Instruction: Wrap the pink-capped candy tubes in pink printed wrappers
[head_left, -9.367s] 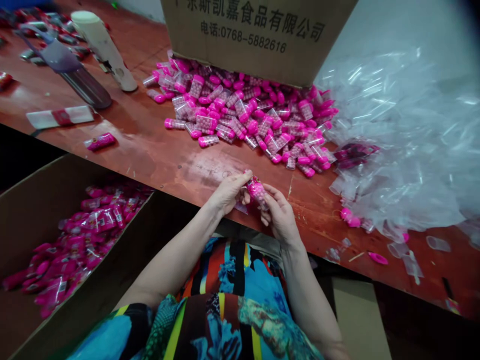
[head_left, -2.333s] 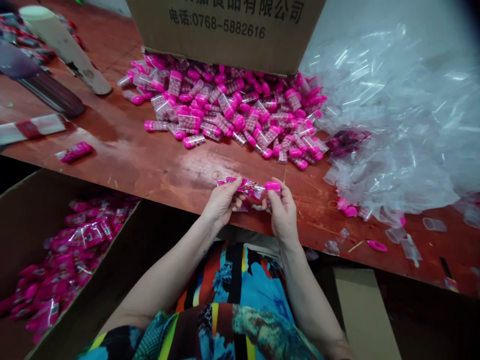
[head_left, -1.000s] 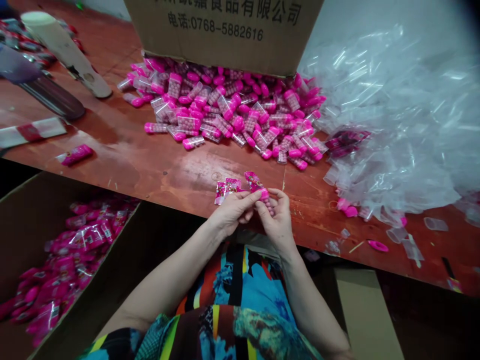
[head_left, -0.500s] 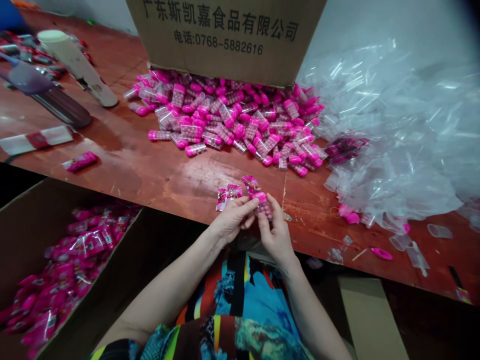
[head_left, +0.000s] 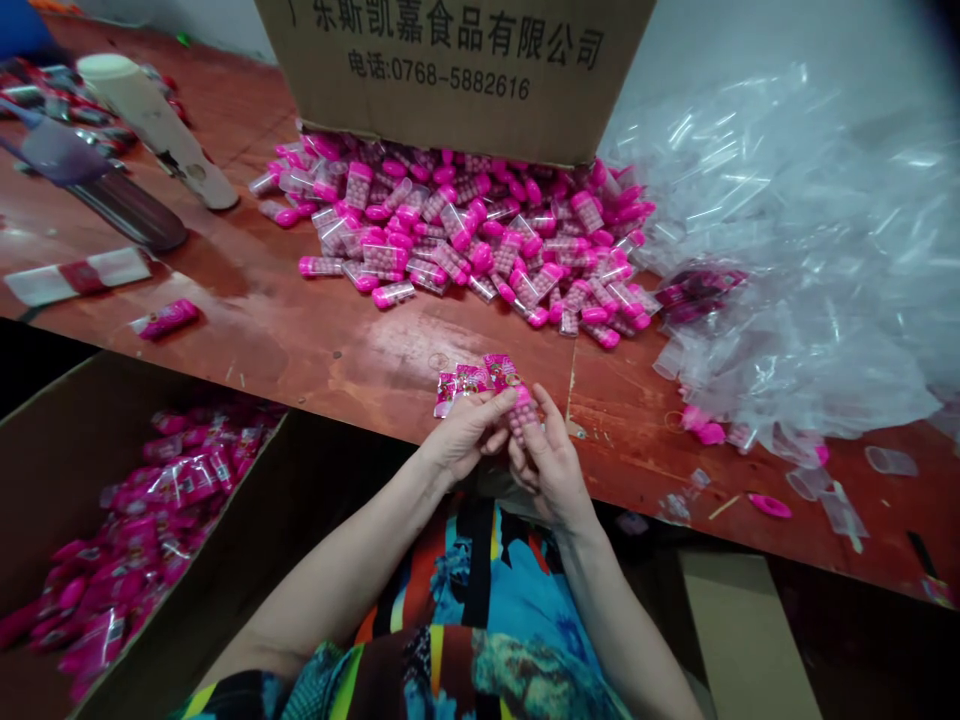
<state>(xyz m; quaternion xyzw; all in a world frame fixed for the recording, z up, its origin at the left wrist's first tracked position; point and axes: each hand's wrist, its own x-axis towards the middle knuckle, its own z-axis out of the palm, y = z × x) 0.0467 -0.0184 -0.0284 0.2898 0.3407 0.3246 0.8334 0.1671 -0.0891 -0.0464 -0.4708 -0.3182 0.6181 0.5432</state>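
Note:
A small clear bottle with a pink cap and pink candy balls (head_left: 523,411) is held between both hands near the table's front edge. My left hand (head_left: 469,437) pinches it by the cap end, fingers closed. My right hand (head_left: 551,455) grips its clear body from the other side, thumb across it. Just beyond the fingertips, pink printed wrappers (head_left: 471,379) lie side by side on the red table (head_left: 360,350). Farther back, a big pile of pink-capped candy bottles (head_left: 457,235) spreads out under a cardboard box.
The cardboard box (head_left: 457,70) stands tilted at the back. Clear plastic sleeves (head_left: 795,260) heap up on the right. A lower box at left holds pink wrapped packs (head_left: 187,475). A drinking bottle (head_left: 124,205) and a pale cylinder (head_left: 161,130) stand at the left.
The candy bottle has turned between my fingers and shows a narrower side. My right thumb has moved up over its body. The view has shifted slightly.

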